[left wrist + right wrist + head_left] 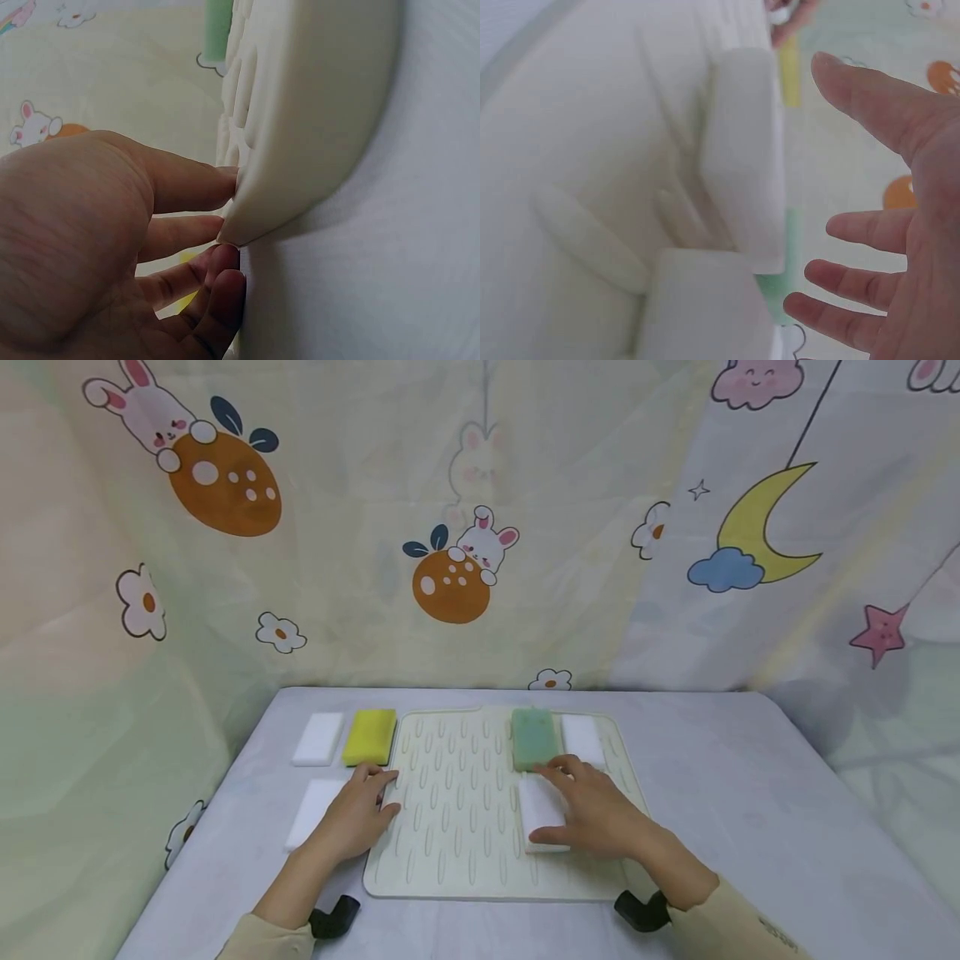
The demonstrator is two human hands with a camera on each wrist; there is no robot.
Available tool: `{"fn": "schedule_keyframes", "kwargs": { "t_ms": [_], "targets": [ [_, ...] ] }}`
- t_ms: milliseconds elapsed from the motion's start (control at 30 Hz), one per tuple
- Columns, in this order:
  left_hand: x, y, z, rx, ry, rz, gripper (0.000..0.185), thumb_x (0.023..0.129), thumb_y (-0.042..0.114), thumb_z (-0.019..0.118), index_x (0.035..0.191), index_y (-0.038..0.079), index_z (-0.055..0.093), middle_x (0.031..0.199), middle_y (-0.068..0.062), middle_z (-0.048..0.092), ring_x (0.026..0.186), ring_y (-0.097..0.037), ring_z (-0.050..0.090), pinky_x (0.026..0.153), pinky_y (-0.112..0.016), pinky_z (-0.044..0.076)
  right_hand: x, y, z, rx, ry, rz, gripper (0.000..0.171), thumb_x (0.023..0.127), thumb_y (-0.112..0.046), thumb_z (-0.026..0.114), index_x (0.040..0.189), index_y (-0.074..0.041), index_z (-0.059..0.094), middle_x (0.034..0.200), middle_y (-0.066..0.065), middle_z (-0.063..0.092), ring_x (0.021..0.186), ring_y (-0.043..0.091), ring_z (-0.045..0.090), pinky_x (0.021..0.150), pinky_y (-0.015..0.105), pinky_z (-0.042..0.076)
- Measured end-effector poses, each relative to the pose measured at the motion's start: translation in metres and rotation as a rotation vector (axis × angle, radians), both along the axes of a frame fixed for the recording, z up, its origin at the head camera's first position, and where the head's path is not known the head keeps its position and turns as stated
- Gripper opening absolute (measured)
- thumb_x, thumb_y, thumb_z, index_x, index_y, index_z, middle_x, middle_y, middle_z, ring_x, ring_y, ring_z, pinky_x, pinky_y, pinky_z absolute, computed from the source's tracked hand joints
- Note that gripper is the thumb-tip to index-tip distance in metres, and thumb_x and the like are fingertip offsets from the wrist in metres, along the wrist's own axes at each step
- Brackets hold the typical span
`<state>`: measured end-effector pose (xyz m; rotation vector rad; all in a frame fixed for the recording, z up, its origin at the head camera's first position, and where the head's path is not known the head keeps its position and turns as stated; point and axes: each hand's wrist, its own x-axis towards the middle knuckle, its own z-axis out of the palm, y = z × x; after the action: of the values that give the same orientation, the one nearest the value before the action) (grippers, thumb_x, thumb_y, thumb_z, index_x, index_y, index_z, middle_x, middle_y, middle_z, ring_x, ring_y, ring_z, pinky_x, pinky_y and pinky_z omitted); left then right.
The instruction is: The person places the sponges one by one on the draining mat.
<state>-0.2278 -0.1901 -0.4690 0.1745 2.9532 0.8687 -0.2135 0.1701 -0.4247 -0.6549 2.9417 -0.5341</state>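
Note:
A cream ridged mat (442, 877) lies on the table. At its left edge, my left hand (352, 818) rests with thumb and fingertips touching the rim; in the left wrist view, the thumb (199, 184) reaches onto the mat's edge. My right hand (600, 810) is spread over a white sponge block (542, 806) on the mat's right part. The right wrist view shows those fingers (855, 225) apart, with nothing between them. Behind that block, a green sponge (535, 739) and another white block (582, 739) lie side by side on the mat.
Left of the mat lie a yellow sponge (370, 737) and two white blocks, one at the back (318, 739) and one nearer (311, 810), partly behind my left forearm. A printed cloth (360, 552) hangs behind the table. Black curved pieces (336, 917) sit at both wrists.

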Motion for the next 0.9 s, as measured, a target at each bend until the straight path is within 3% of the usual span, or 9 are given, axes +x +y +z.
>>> {"fn": "schedule_keyframes", "kwargs": {
  "t_ms": [200, 400, 900],
  "targets": [
    [-0.002, 0.000, -0.002, -0.011, 0.010, -0.003, 0.055, 0.095, 0.017, 0.073, 0.146, 0.003, 0.057, 0.134, -0.012, 0.051, 0.096, -0.017, 0.057, 0.081, -0.033, 0.048, 0.000, 0.009, 0.006, -0.122, 0.021, 0.004, 0.090, 0.083, -0.061, 0.079, 0.155, -0.017, 0.049, 0.149, 0.007, 0.048, 0.130, 0.031, 0.053, 0.103, 0.056, 0.046],
    [-0.002, -0.001, -0.003, -0.009, 0.012, -0.009, 0.056, 0.095, 0.017, 0.074, 0.146, 0.002, 0.057, 0.135, -0.013, 0.051, 0.094, -0.017, 0.057, 0.079, -0.032, 0.048, -0.002, 0.018, 0.007, -0.212, 0.049, 0.014, 0.084, 0.087, -0.058, 0.077, 0.154, -0.016, 0.049, 0.150, 0.008, 0.047, 0.136, 0.034, 0.049, 0.105, 0.059, 0.045],
    [0.000, -0.002, -0.001, -0.004, 0.010, -0.011, 0.056, 0.094, 0.015, 0.074, 0.145, 0.001, 0.057, 0.134, -0.013, 0.050, 0.092, -0.017, 0.054, 0.075, -0.031, 0.045, -0.011, 0.046, 0.014, -0.285, 0.068, -0.002, 0.075, 0.094, -0.049, 0.074, 0.155, -0.016, 0.046, 0.147, 0.009, 0.048, 0.134, 0.033, 0.049, 0.105, 0.060, 0.045]
  ]
}}
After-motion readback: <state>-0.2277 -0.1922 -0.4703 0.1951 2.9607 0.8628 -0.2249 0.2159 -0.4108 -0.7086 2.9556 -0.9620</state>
